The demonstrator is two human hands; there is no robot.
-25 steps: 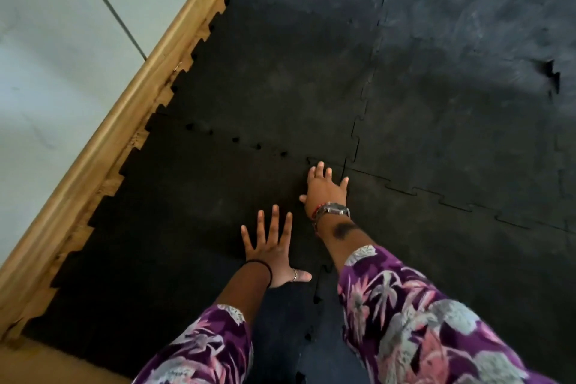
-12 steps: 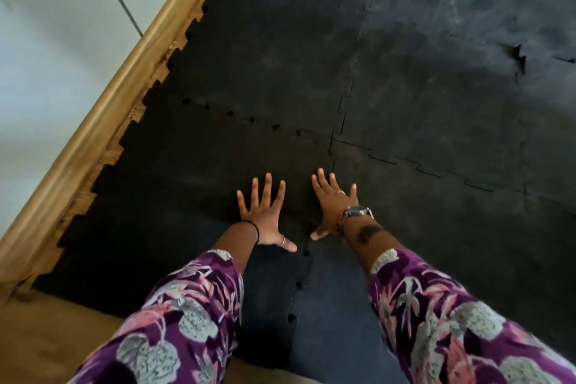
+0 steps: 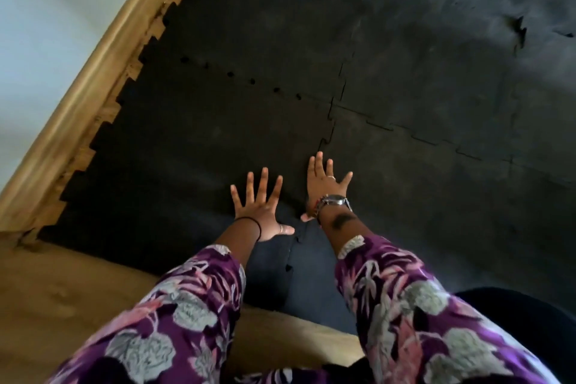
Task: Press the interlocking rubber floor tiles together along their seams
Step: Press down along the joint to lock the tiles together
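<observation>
Both hands lie flat and fully spread on the black tiles, one to each side of the seam that runs away from the person; that placement seems meant to put weight on both edges at once so the teeth seat. The left hand rests on the near-left tile, fingers fanned, thumb reaching toward the seam. The right hand, with a watch on its wrist, lies just across the seam, its fingertips close to the corner where four tiles meet. Neither holds anything; palms look pressed down, though how hard I cannot tell. The tiles cover the floor up to the wooden skirting, where toothed edges show. Small gaps remain along the cross seam, and one corner far right looks lifted, so pressing is likely not finished
</observation>
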